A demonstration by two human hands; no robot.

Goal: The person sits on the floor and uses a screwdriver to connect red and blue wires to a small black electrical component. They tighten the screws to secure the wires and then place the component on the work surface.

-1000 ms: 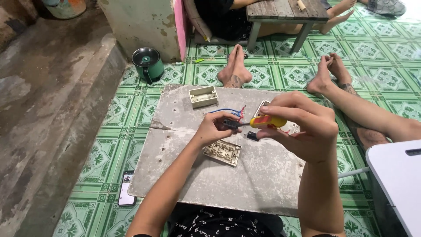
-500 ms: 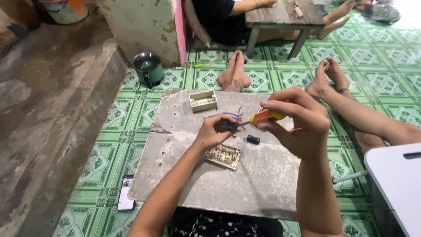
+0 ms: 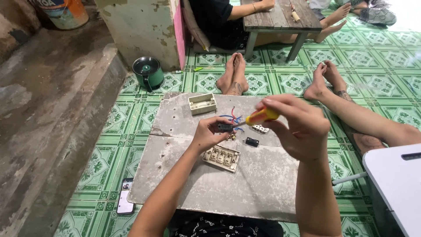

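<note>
My left hand (image 3: 209, 134) pinches a small dark switch module (image 3: 225, 127) with red and blue wires (image 3: 232, 116) sticking out of it. My right hand (image 3: 298, 127) grips a screwdriver with a yellow and orange handle (image 3: 262, 116), its tip set against the module. Both hands hover over a grey slab (image 3: 184, 175). Under the left hand lies a cream switch plate (image 3: 222, 157), back side up. A small black part (image 3: 251, 141) and a pale part (image 3: 260, 128) lie beside it. A cream mounting box (image 3: 202, 104) rests at the slab's far side.
Other people's bare feet (image 3: 234, 75) and legs (image 3: 351, 114) lie beyond the slab on the green tiled floor. A phone (image 3: 125, 202) lies at the slab's left corner. A green pot (image 3: 148, 73), a low wooden table (image 3: 276, 19) and a white table edge (image 3: 394, 184) are nearby.
My right hand has risen a little with the screwdriver. The left hand keeps the module in about the same place. The view has shifted slightly.
</note>
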